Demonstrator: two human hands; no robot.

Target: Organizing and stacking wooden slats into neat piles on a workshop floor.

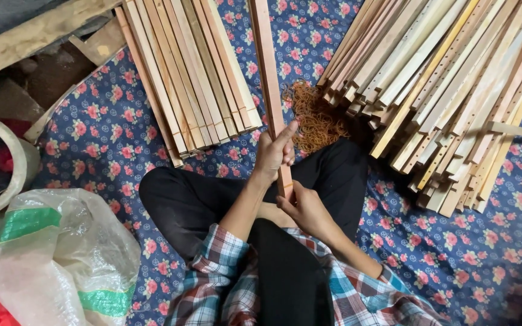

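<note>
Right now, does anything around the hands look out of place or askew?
One thin stick lies crosswise over the right pile of slats, against their grain. That pile is splayed with uneven ends, unlike the tidy left stack. Both hands grip one slat.

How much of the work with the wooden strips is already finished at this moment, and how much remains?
Looks done: a squared-up stack of strips lies at the person's left. In hand: the left hand and right hand grip a few long strips together. Left: a larger loose pile of strips at the right, with a heap of rubber bands on the floral cloth.
</note>
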